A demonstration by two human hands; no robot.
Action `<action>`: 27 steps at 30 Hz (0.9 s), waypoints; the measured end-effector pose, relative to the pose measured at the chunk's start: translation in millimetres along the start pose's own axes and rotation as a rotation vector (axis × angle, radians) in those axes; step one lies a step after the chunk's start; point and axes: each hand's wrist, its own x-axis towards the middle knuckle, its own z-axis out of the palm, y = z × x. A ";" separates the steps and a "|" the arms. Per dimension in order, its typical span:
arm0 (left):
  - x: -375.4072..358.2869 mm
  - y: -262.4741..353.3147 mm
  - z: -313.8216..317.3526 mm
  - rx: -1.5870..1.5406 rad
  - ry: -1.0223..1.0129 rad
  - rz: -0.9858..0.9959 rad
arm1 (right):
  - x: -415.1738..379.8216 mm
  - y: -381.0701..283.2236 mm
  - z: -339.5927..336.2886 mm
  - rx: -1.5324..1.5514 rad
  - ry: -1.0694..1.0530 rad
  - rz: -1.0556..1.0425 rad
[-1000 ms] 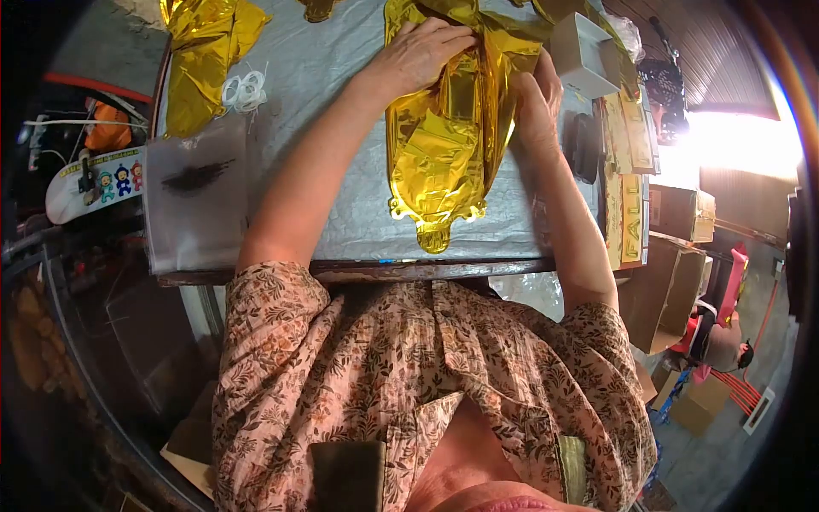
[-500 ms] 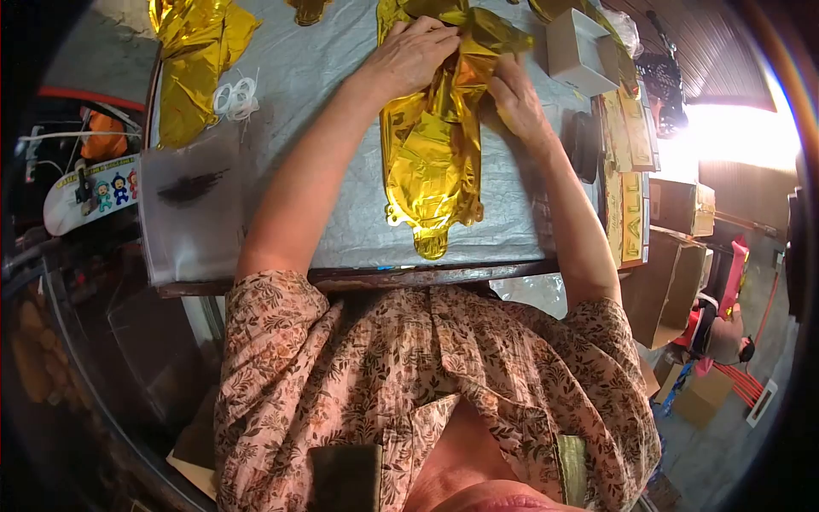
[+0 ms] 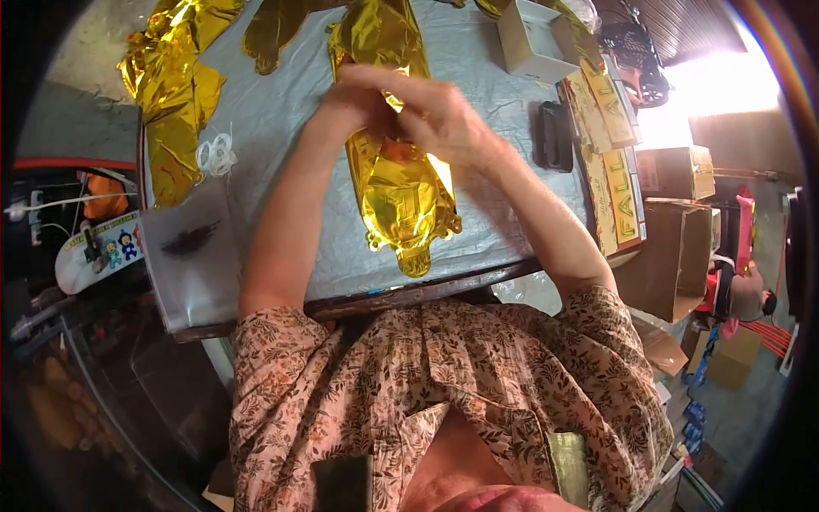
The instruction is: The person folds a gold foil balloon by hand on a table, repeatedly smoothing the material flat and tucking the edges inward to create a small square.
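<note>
A flattened gold foil balloon (image 3: 401, 200) lies lengthwise on the covered table, its rounded end with small tabs and a neck pointing toward me. Both my hands are over its middle, blurred by motion. My left hand (image 3: 354, 107) comes in from the left, its fingers mostly hidden. Reaching across from the right, my right hand (image 3: 444, 119) has its fingers stretched out toward the left hand and its thumb apart from them. Beyond the hands, the balloon's upper part extends to the far side of the table.
More gold foil (image 3: 175, 102) hangs over the left edge, beside a coil of white tubing (image 3: 216, 155) and a clear plastic sheet (image 3: 192, 256). On the right are a white open box (image 3: 537, 43), a black object (image 3: 553, 136) and printed boxes (image 3: 618, 188). Cardboard boxes (image 3: 661, 264) stand beyond.
Both hands have moved toward me along the foil and come together, the right crossing leftward. The far part of the balloon now lies flatter. The view has shifted and tilted slightly.
</note>
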 end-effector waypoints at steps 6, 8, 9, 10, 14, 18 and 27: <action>9.4 -25.4 0.9 0.634 0.230 0.340 | -28.6 65.6 -11.3 -0.580 0.339 0.259; 7.8 -18.0 -0.2 0.564 0.212 0.309 | -35.8 69.2 -6.2 -0.783 0.187 0.293; 7.1 -14.8 -1.0 0.564 0.214 0.310 | -37.0 72.7 -4.1 -0.724 0.149 0.336; 6.0 -13.0 -1.3 0.569 0.198 0.313 | -36.8 72.4 -3.8 -0.723 0.147 0.335; 4.4 -9.6 -3.4 0.568 0.148 0.285 | -34.0 73.9 0.1 -0.789 0.129 0.319; 5.7 -10.5 -2.5 0.556 0.172 0.316 | -32.5 77.1 -1.3 -0.792 0.113 0.320; 11.5 -24.9 2.5 0.549 0.284 0.325 | -35.8 84.7 1.1 -0.755 0.089 0.357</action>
